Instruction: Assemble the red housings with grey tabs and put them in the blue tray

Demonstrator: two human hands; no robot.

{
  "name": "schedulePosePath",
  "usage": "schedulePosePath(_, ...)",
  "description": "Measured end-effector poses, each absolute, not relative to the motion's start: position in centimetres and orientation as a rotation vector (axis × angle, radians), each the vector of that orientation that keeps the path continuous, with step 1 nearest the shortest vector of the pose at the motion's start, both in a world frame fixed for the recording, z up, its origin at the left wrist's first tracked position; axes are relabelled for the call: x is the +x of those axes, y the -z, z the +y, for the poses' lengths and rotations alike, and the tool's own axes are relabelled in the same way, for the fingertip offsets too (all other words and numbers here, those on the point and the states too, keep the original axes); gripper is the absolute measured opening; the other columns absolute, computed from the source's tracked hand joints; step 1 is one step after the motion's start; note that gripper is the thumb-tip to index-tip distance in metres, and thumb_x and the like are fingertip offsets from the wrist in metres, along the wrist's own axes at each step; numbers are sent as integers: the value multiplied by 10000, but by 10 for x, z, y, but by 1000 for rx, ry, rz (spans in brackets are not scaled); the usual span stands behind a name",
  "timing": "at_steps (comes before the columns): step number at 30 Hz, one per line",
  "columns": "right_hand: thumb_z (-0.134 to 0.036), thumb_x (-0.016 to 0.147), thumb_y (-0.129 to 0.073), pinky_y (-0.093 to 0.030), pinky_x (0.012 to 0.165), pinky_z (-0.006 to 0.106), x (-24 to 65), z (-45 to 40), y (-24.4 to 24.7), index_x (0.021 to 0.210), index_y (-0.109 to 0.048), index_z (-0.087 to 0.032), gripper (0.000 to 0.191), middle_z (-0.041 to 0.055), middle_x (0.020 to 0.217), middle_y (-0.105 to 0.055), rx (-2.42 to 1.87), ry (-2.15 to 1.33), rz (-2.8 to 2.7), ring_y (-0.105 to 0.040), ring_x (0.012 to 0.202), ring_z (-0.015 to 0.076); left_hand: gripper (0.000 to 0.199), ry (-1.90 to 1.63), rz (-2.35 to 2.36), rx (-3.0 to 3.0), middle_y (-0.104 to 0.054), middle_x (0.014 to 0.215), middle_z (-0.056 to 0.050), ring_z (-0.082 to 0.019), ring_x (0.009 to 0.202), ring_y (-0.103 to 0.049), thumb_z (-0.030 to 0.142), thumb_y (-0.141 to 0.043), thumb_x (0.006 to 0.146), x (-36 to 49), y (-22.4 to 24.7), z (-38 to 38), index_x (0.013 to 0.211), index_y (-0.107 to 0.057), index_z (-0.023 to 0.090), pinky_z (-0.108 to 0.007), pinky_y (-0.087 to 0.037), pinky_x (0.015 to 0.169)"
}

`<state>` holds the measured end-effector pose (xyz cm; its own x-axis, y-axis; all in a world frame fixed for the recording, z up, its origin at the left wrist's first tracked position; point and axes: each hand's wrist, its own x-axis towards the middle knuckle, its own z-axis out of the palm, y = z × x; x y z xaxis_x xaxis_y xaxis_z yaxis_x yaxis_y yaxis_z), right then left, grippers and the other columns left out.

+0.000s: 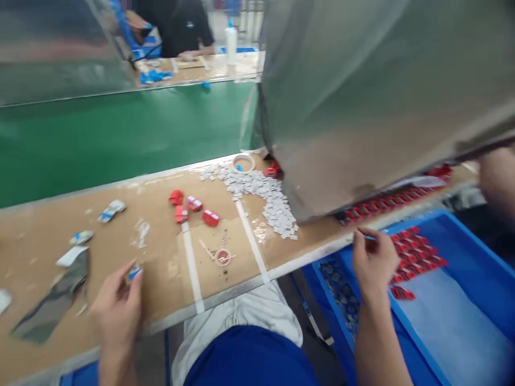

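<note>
My left hand [116, 303] is over the tabletop at the left, thumb and fingers closed on a small blue-and-white piece [135, 272]. My right hand [374, 260] is curled at the table's front edge, above the blue trays; a sliver of blue shows at its fingers, but its grip is mostly hidden. Between the hands lie several small red plastic parts [210, 217]. A small round cup [222, 257] with reddish contents and a thin stick stands closer to me. Beyond it spreads a heap of small pale grey squares [257, 185].
A tape roll [243, 156] lies behind the squares. Grey plastic sheeting [362, 107] hangs over the right side. Rows of red parts [414, 252] lie in a blue tray [478, 268]; dark round parts [340, 289] fill another. Across the green belt [120, 139] sits a person [177, 29].
</note>
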<state>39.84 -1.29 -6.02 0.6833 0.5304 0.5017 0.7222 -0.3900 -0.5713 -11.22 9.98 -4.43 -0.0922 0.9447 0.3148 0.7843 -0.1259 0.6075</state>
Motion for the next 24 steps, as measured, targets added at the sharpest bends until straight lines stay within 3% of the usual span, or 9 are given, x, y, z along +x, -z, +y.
schedulePosePath(2, -501, 947, -608, -527, 717, 404, 379, -21, 64, 960, -709, -140, 375, 117, 828, -707, -2044, 239, -936, -651, 708, 248, 297, -936, 2005, 1969, -718, 975, -62, -233, 763, -654, 448, -579, 941, -124, 50, 112, 1078, -715, 221, -375, -546, 735)
schedulePosePath(7, -599, 911, -656, -556, 675, 373, 327, -20, 88, 921, -723, -150, 454, 122, 814, -750, -1919, -115, -1009, -696, 679, 243, 296, -736, 2173, 2044, -709, 1081, -111, -293, 990, -680, 359, -509, 974, -154, 43, 139, 1109, -721, 202, -414, -539, 906)
schedulePosePath(13, -613, 927, -632, -569, 647, 346, 293, 8, 103, 953, -733, -158, 467, 100, 767, -758, -1833, -295, -1053, -709, 658, 225, 305, -901, 2210, 2099, -657, 1123, -99, -194, 739, -623, 348, -537, 1009, -141, 13, 159, 1159, -717, 153, -420, -556, 857)
schedulePosePath(16, -615, 930, -618, -561, 637, 345, 290, 15, 106, 952, -724, -156, 472, 96, 750, -750, -1845, -300, -1028, -696, 641, 222, 277, -822, 1959, 2258, -691, 1196, -72, -220, 934, -671, 305, -573, 1009, -98, 12, 176, 1229, -699, 196, -389, -564, 935)
schedulePosePath(19, -600, 932, -611, -535, 604, 329, 290, 14, 105, 964, -735, -146, 471, 98, 747, -745, -1875, -306, -1050, -669, 613, 211, 410, -538, 1466, 2564, -645, 1390, -82, -278, 1215, -603, 60, -498, 957, -52, 20, 195, 1270, -685, 246, -427, -548, 1015)
schedulePosePath(21, -586, 933, -607, -517, 579, 318, 290, 11, 104, 961, -745, -140, 468, 96, 737, -737, -1886, -302, -1086, -642, 583, 200, 478, -384, 1314, 2661, -646, 1374, -105, -307, 1266, -547, -28, -421, 920, -34, 26, 205, 1195, -707, 239, -448, -548, 994)
schedulePosePath(24, -571, 937, -599, -496, 555, 309, 290, 9, 104, 942, -750, -141, 456, 86, 712, -720, -1892, -277, -1119, -611, 552, 188, 389, -298, 1423, 2627, -638, 1272, -142, -319, 1169, -565, -1, -425, 938, -32, 28, 212, 1066, -714, 225, -452, -546, 929)
